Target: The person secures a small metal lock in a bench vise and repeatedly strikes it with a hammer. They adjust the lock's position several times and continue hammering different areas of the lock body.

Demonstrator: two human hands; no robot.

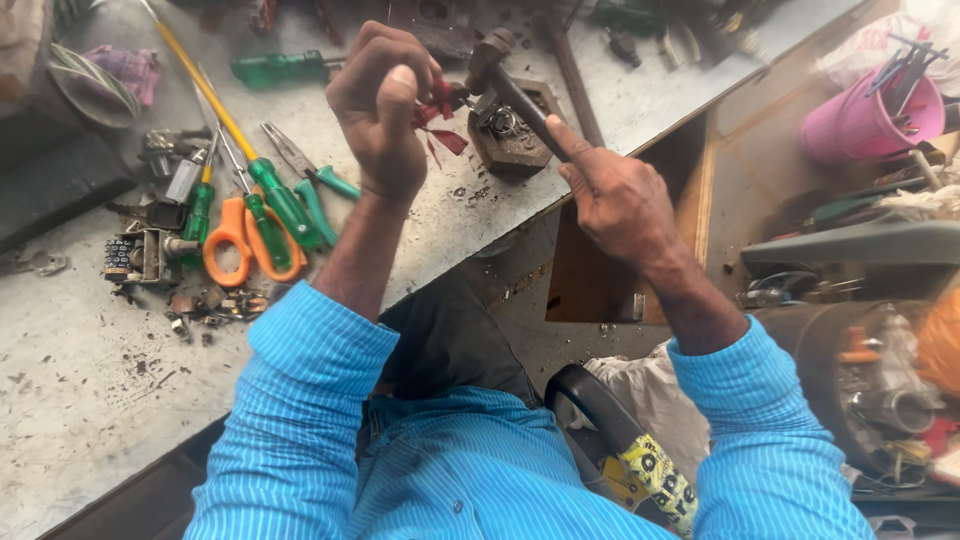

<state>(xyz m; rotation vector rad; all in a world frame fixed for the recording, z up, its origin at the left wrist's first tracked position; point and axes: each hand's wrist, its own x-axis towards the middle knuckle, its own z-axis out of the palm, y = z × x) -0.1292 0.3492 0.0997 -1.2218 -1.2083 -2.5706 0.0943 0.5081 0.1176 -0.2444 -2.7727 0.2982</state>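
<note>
Hammer [497,75], head-heavy and rigid: our right hand [615,200] grips its handle; left hand [380,105] pinches a light red part [440,115].

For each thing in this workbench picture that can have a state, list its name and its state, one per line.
left hand: raised, closed around a small red part
right hand: gripping a hammer by its handle, head above a wooden block
wooden block: resting on the bench, metal bits in its hollow
orange-handled scissors: lying flat, unheld
green screwdrivers: lying on the bench, unheld
pink bucket: upright, tools standing in it
</note>
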